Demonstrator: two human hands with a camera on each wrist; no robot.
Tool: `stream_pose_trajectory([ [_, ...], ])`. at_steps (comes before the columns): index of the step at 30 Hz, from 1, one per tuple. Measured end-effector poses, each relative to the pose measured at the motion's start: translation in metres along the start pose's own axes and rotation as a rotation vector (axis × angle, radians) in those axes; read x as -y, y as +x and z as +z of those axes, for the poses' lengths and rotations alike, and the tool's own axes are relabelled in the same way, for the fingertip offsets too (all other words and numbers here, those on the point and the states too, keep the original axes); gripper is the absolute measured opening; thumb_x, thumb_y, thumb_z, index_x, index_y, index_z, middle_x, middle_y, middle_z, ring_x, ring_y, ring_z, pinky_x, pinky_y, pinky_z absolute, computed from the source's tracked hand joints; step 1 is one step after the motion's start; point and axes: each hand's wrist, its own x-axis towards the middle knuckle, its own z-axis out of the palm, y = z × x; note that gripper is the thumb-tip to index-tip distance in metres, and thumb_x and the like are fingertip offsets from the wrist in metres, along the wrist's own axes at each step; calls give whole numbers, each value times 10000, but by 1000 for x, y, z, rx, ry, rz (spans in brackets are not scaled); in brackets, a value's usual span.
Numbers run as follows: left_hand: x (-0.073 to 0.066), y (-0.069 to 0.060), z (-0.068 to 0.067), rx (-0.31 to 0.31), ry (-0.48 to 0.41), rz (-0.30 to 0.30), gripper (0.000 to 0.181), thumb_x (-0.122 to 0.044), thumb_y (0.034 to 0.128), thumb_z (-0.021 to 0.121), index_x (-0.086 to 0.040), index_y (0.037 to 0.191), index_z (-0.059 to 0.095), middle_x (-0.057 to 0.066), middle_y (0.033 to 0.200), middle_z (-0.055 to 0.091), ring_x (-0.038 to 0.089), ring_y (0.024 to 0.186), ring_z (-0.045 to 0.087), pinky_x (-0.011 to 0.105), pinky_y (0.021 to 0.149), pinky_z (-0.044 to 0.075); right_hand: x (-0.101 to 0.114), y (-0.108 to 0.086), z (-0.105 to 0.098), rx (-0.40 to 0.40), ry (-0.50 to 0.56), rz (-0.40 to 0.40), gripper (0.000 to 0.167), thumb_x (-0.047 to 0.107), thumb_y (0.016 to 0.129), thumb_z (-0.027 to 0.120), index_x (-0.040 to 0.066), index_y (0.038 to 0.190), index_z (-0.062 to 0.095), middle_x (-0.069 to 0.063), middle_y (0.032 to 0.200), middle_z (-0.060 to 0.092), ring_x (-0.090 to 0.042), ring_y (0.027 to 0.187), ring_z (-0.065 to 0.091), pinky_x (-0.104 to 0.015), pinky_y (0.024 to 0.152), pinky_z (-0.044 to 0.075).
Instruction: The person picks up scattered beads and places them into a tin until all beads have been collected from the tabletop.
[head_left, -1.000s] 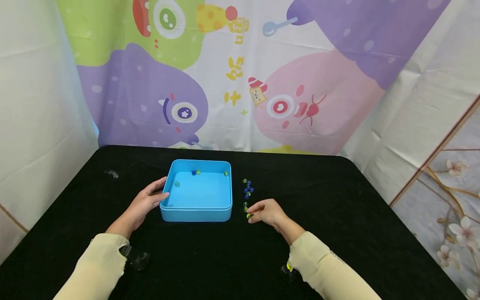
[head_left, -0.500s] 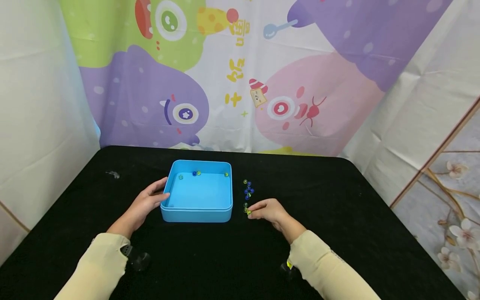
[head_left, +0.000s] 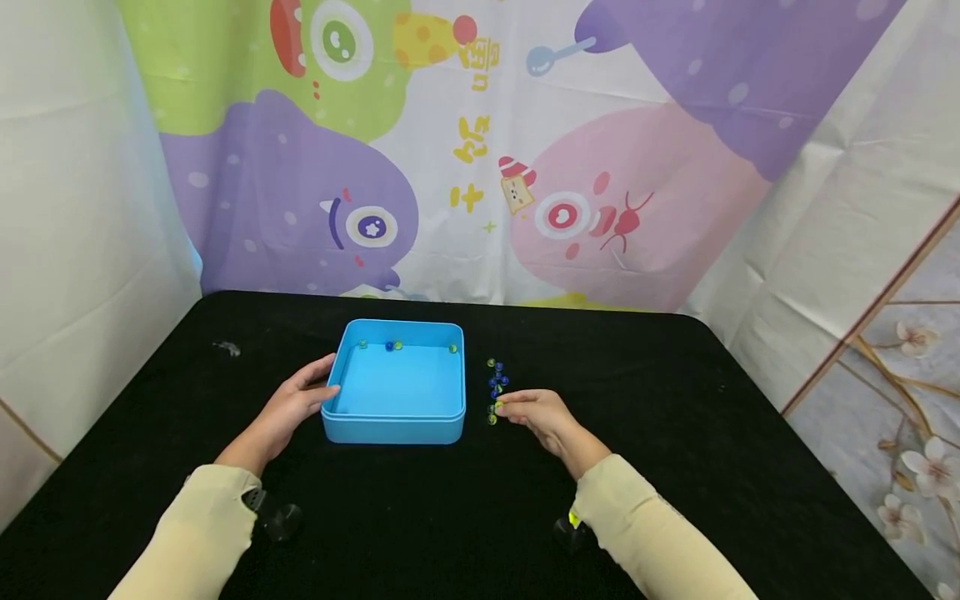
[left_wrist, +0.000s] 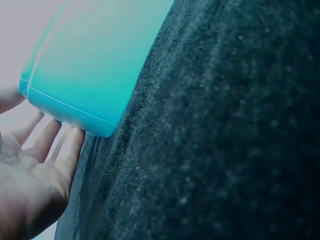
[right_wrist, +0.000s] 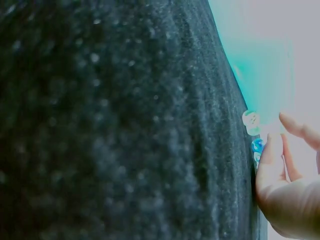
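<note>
A light blue square box (head_left: 397, 429) stands on the black table, several marbles inside along its far side, one of them blue (head_left: 389, 346). The left hand (head_left: 281, 417) touches the box's left side with loosely extended fingers; in the left wrist view this hand (left_wrist: 40, 175) has its fingertips against the box wall (left_wrist: 80, 95). Right of the box, the right hand (head_left: 551, 425) pinches a yellow-green marble (head_left: 498, 405) between its fingertips, beside a column of blue and green marbles (head_left: 492, 420). The right wrist view shows this hand (right_wrist: 290, 185) near marbles (right_wrist: 251, 120); the pinched one is not distinguishable there.
The black cloth-covered table (head_left: 420, 525) extends around the box. A small clear scrap (head_left: 227, 348) lies at its far left. Behind the far edge hangs a cartoon-printed curtain (head_left: 465, 250), with pale fabric at both sides.
The right hand has moved slightly away from the person along the marble column, with the yellow-green marble at its fingertips. A green marble inside the box has rolled toward the far wall.
</note>
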Motion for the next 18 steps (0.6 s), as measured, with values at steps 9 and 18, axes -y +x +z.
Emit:
stream_pose_trajectory([
  [9,-2,-2,1,-4,7,4,653,-226,966,490,-101,1498,133,183,1526,123,403,1351,176,570,1063,199,12,5,9,-71,10,-4,222,131,794,729,66,1005,699,-42,999,673,-166,856,608,-284,808,489],
  [18,-2,-2,1,-4,-1,0,646,-216,973,478,-109,1501,121,181,1528,114,400,1354,171,570,1062,200,30,8,23,-113,52,-15,216,166,785,750,98,987,709,-30,988,674,-167,835,592,-342,873,470],
])
